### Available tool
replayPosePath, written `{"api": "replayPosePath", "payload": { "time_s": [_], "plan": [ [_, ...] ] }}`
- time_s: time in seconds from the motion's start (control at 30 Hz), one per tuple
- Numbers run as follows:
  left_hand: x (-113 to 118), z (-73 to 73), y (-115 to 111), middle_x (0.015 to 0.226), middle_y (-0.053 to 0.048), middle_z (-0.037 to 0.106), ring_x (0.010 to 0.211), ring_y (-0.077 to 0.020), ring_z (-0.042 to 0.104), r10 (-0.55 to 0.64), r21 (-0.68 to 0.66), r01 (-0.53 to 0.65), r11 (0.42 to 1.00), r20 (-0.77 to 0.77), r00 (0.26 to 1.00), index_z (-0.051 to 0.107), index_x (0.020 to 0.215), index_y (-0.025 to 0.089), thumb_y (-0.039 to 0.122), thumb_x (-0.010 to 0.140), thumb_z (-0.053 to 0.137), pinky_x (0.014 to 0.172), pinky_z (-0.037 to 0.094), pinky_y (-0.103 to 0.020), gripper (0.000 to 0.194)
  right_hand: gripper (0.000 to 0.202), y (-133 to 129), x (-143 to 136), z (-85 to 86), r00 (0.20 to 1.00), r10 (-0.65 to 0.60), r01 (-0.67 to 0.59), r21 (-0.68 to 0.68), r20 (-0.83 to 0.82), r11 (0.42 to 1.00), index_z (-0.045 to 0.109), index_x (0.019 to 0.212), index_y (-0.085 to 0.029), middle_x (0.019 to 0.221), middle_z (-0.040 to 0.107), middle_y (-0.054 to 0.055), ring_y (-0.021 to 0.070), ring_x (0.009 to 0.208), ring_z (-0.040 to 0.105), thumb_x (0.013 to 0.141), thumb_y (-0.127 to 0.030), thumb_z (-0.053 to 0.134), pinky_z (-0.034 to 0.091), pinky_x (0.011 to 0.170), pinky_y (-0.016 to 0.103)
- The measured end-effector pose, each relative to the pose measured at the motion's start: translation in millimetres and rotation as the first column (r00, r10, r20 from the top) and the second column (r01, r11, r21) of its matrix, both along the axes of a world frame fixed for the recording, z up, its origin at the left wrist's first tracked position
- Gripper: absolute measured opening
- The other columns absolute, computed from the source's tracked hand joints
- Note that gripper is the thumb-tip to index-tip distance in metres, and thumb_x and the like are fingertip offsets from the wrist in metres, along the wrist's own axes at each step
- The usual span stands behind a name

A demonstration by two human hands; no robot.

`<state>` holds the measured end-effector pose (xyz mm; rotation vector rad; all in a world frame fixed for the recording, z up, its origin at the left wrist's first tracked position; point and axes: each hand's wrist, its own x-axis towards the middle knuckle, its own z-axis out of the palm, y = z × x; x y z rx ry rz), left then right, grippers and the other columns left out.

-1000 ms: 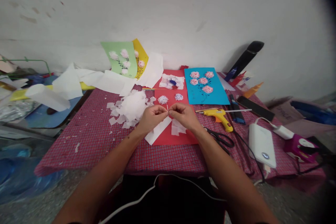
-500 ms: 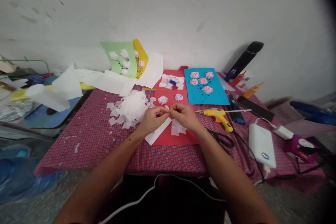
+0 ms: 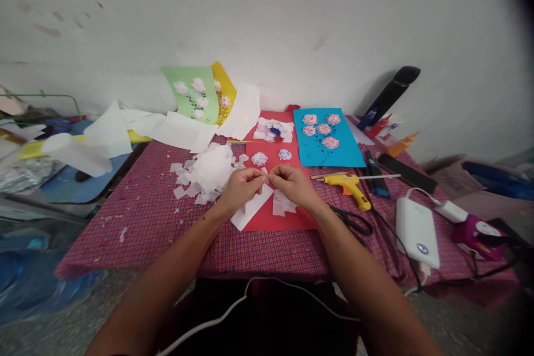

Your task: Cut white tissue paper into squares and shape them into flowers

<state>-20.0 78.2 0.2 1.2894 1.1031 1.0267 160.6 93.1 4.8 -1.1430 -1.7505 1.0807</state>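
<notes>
Over the red paper sheet (image 3: 254, 217), my left hand (image 3: 246, 186) and my right hand (image 3: 290, 182) meet nearly fingertip to fingertip. Both pinch a small piece of white paper (image 3: 265, 172) between them. Just beyond the fingers lie two speckled paper flowers, one (image 3: 259, 159) behind my left hand and a bluish one (image 3: 285, 154) behind my right. A folded white strip (image 3: 246, 214) sits beneath my left hand, and thin white paper pieces (image 3: 284, 204) lie under my right. Left of my hands is a heap of white paper squares (image 3: 211, 169).
Right of my hands lie a yellow glue gun (image 3: 348, 184), black scissors (image 3: 354, 222) and a white power bank (image 3: 416, 231) with cables. A blue sheet with pink flowers (image 3: 315, 147) lies behind them. Green (image 3: 187, 89) and yellow (image 3: 225, 89) cards lean on the wall.
My left hand has shifted slightly left and its fingertips have drawn a little apart from those of my right hand. My right hand has barely moved.
</notes>
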Motion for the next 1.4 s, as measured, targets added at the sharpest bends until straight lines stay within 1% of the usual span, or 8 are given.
{"api": "replayPosePath", "payload": {
  "time_s": [0.37, 0.57, 0.67, 0.87, 1.0, 1.13, 1.27, 1.4],
  "plan": [
    [0.6, -3.3, 2.0, 0.056, 0.004, 0.055, 0.038, -0.0043, 0.034, 0.046, -0.056, -0.041, 0.998, 0.082, 0.996, 0.066, 0.081, 0.016, 0.04, 0.08, 0.071, 0.038, 0.022, -0.02, 0.024, 0.02, -1.1, -1.6, 0.3, 1.0, 0.011, -0.011, 0.014, -0.028, 1.0, 0.061, 0.075, -0.018, 0.068, 0.054, -0.002, 0.0123, 0.063, 0.044, 0.086, -0.035, 0.062, 0.036, 0.058, 0.026],
    [1.0, -3.6, 3.4, 0.055, 0.004, 0.055, 0.039, -0.0042, 0.034, 0.074, -0.079, -0.067, 0.995, 0.093, 0.993, 0.067, 0.082, 0.016, 0.04, 0.078, 0.072, 0.038, 0.021, -0.02, 0.025, 0.015, -1.3, -2.6, -1.4, 0.998, 0.01, -0.011, -0.01, -0.065, 1.0, 0.066, 0.08, -0.019, 0.075, 0.064, 0.0, 0.0137, 0.067, 0.053, 0.081, -0.033, 0.067, 0.042, 0.062, 0.026],
    [1.0, -5.0, 4.2, 0.056, 0.004, 0.056, 0.04, -0.0046, 0.035, 0.075, -0.077, -0.067, 0.995, 0.103, 0.992, 0.067, 0.083, 0.016, 0.04, 0.078, 0.073, 0.039, 0.021, -0.02, 0.025, 0.013, -1.5, -3.5, -3.9, 0.998, 0.005, -0.005, 0.001, -0.064, 1.0, 0.066, 0.082, -0.019, 0.077, 0.065, 0.001, 0.014, 0.067, 0.054, 0.08, -0.031, 0.068, 0.044, 0.063, 0.027],
    [1.5, -6.1, 4.0, 0.057, 0.003, 0.057, 0.041, -0.0054, 0.038, 0.075, -0.061, -0.07, 0.996, 0.068, 0.995, 0.067, 0.082, 0.017, 0.04, 0.078, 0.072, 0.04, 0.023, -0.02, 0.024, 0.012, -1.5, -4.8, -9.4, 0.999, -0.011, 0.013, 0.044, -0.044, 0.999, 0.065, 0.081, -0.02, 0.077, 0.066, 0.001, 0.0143, 0.067, 0.055, 0.082, -0.031, 0.068, 0.044, 0.062, 0.027],
    [1.7, -5.2, 3.3, 0.057, 0.004, 0.056, 0.042, -0.0054, 0.037, 0.069, -0.029, -0.068, 0.997, 0.042, 0.997, 0.065, 0.08, 0.017, 0.04, 0.079, 0.071, 0.041, 0.024, -0.02, 0.024, 0.012, -2.0, -5.6, -9.6, 1.0, -0.024, 0.026, 0.081, -0.017, 0.996, 0.065, 0.08, -0.02, 0.076, 0.066, 0.001, 0.0145, 0.068, 0.056, 0.083, -0.031, 0.068, 0.043, 0.062, 0.027],
    [1.6, -5.7, 3.5, 0.057, 0.004, 0.056, 0.043, -0.0059, 0.037, 0.066, -0.002, -0.066, 0.998, 0.026, 0.997, 0.064, 0.079, 0.017, 0.039, 0.081, 0.069, 0.041, 0.024, -0.021, 0.023, 0.012, -3.2, -6.8, -8.0, 0.998, -0.048, 0.041, 0.154, 0.043, 0.987, 0.064, 0.078, -0.021, 0.075, 0.066, 0.001, 0.0148, 0.067, 0.055, 0.084, -0.03, 0.067, 0.042, 0.061, 0.027],
    [1.9, -5.9, 3.6, 0.057, 0.004, 0.055, 0.044, -0.0065, 0.039, 0.083, 0.012, -0.083, 0.996, -0.007, 0.997, 0.063, 0.078, 0.017, 0.039, 0.081, 0.068, 0.043, 0.027, -0.021, 0.022, 0.012, -3.8, -7.5, -8.2, 0.992, -0.063, 0.034, 0.241, 0.111, 0.97, 0.064, 0.079, -0.021, 0.076, 0.066, 0.001, 0.0157, 0.068, 0.057, 0.087, -0.03, 0.065, 0.042, 0.064, 0.029],
    [2.8, -4.9, 3.4, 0.055, 0.005, 0.053, 0.043, -0.0067, 0.038, 0.078, 0.018, -0.077, 0.997, -0.019, 0.997, 0.061, 0.079, 0.018, 0.039, 0.082, 0.065, 0.043, 0.027, -0.021, 0.022, 0.015, -4.0, -8.4, -9.2, 0.984, -0.088, 0.038, 0.299, 0.158, 0.954, 0.062, 0.078, -0.022, 0.075, 0.066, 0.002, 0.0165, 0.069, 0.057, 0.089, -0.032, 0.064, 0.041, 0.065, 0.03]
  ]
}}
